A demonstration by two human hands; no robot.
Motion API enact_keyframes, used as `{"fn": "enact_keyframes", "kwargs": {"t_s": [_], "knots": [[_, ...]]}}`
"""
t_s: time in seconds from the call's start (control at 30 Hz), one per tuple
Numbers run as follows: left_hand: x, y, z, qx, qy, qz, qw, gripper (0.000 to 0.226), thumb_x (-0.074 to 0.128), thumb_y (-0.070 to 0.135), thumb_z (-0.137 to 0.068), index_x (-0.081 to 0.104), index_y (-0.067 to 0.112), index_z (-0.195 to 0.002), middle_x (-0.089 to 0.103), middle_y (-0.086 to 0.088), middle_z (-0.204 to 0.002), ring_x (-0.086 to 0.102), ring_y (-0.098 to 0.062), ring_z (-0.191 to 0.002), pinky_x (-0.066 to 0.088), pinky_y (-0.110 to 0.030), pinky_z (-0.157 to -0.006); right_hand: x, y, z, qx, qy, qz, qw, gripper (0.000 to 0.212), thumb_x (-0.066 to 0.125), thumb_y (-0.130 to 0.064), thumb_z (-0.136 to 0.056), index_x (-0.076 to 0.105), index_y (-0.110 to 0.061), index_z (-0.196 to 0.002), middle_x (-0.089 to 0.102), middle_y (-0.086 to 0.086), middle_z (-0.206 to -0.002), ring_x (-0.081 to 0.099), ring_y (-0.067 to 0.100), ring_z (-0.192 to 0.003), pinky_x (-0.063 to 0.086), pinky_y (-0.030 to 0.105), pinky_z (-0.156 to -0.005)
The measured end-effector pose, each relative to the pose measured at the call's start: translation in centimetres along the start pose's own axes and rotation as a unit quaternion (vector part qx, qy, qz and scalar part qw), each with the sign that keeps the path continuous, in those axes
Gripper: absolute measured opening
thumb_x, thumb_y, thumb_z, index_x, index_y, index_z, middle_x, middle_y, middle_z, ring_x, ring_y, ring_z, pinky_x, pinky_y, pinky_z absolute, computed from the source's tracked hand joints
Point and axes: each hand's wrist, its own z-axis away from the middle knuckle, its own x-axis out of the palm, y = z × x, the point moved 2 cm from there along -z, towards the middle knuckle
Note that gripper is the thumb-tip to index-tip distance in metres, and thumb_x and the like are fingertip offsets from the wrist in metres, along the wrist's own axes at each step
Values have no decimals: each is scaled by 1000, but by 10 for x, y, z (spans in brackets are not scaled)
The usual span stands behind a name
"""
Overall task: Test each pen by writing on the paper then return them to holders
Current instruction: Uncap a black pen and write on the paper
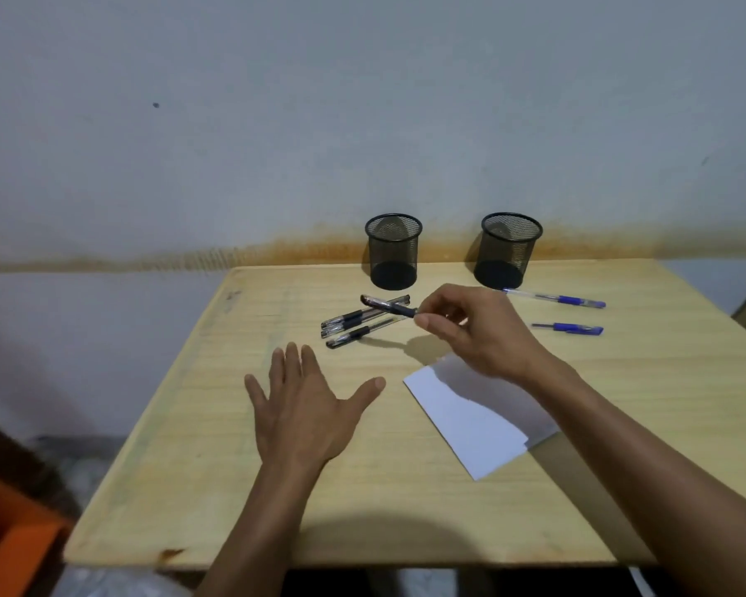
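Observation:
My right hand pinches a black capped pen by one end, holding it just above the table, level and pointing left. Under and beside it lie three black pens in a loose bunch. My left hand rests flat on the table with fingers spread, holding nothing. A white sheet of paper lies partly under my right forearm. Two black mesh holders, one on the left and one on the right, stand at the back and look empty. Two blue pens lie at the right, one farther back and one nearer.
The wooden table stands against a pale wall with a brown stain along its base. An orange object sits on the floor at the lower left. The table's front edge runs below my forearms.

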Motion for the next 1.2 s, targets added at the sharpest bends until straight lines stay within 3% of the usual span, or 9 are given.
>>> {"fn": "enact_keyframes", "kwargs": {"t_s": [0.17,0.23,0.33,0.43,0.53,0.77,0.93,1.07,1.2], "knots": [[-21,24,13,129,214,212,945,78,73,49,-82,40,22,-148,47,-3,-149,35,-20,-139,28,-48,-115,-46,5,37,50,13,-6,999,17,73,-21,-93,78,-27,-107,74,-11,-96,64,-1,-83,45,14,-62],[-30,54,18,224,219,233,921,62,74,35,-86,50,25,-142,56,2,-139,47,-19,-129,37,-43,-108,-60,8,48,58,2,-19,998,14,79,-19,-88,79,-28,-99,76,-11,-92,64,-5,-75,45,14,-61],[-32,94,20,322,194,179,909,36,63,39,-88,70,25,-120,71,7,-116,62,-19,-109,45,-47,-95,-77,9,59,69,31,-153,985,19,87,-14,-79,78,-22,-95,79,-2,-82,70,1,-74,54,19,-66],[-29,118,21,346,192,189,899,23,66,34,-88,77,20,-101,75,7,-93,63,-19,-87,47,-39,-79,-89,19,65,124,135,-357,916,29,88,-7,-74,74,-14,-99,80,6,-80,73,14,-70,61,27,-65],[-25,140,26,353,171,226,892,15,75,22,-86,77,15,-100,73,7,-87,60,-9,-80,46,-25,-77,-80,28,69,171,182,-470,846,18,83,-12,-81,74,-11,-96,77,4,-78,73,13,-71,59,25,-66],[-22,162,32,323,97,255,906,7,75,19,-86,79,22,-90,69,23,-79,63,3,-81,41,-3,-69,-73,44,70,145,167,-384,896,18,71,-22,-95,71,-9,-81,71,6,-73,65,9,-63,54,23,-64],[-39,90,11,193,77,293,933,21,76,19,-85,72,38,-76,73,21,-72,70,-1,-75,52,-20,-68,-136,69,56,138,298,-463,823,18,65,-13,-99,69,-5,-83,68,8,-71,59,10,-54,53,19,-58],[-47,31,5,74,130,238,960,8,78,22,-83,71,24,-87,70,7,-65,68,-13,-73,47,-26,-63,-123,63,55,139,255,-443,848,14,62,-17,-101,66,-9,-89,72,8,-76,67,14,-61,58,24,-61],[-31,-9,-15,-6,145,175,974,15,77,33,-83,70,22,-74,71,1,-71,67,-26,-77,49,-35,-67,-79,41,59,138,198,-416,877,13,73,-6,-92,63,-13,-87,77,2,-72,76,19,-71,61,29,-65]]}}
